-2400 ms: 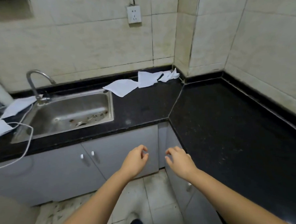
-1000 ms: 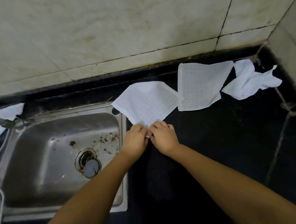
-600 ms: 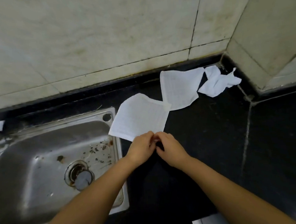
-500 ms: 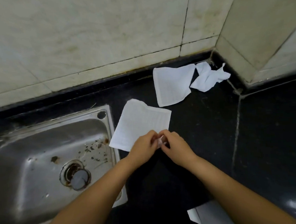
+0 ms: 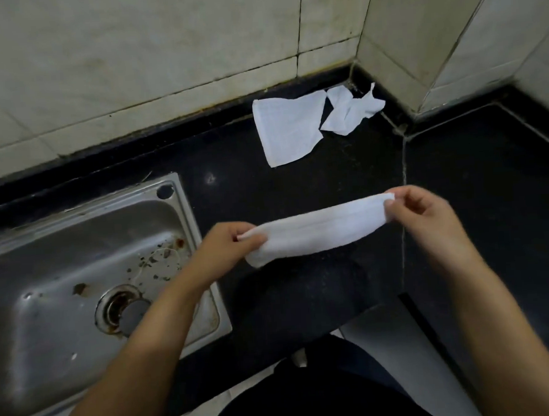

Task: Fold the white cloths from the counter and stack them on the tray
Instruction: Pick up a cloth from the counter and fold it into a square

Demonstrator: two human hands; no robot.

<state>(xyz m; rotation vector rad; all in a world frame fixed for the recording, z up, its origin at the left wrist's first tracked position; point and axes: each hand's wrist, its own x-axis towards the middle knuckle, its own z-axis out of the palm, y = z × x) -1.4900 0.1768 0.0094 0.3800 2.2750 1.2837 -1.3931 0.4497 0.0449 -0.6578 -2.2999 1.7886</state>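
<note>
A white cloth [image 5: 316,232] is stretched into a long folded strip in the air just above the black counter [image 5: 477,176]. My left hand [image 5: 229,246] pinches its left end, and my right hand [image 5: 427,213] pinches its right end. A second white cloth [image 5: 286,128] lies flat on the counter near the back wall. A third, crumpled white cloth [image 5: 349,111] lies beside it in the corner. No tray is in view.
A steel sink [image 5: 78,277] with a drain and debris sits to the left of my hands. Tiled walls close the back and the right corner. The counter's front edge and a cabinet show below my arms.
The cloth that lay flat beside the sink has been lifted off the counter and now hangs between my hands as a folded strip. My hands have moved apart.
</note>
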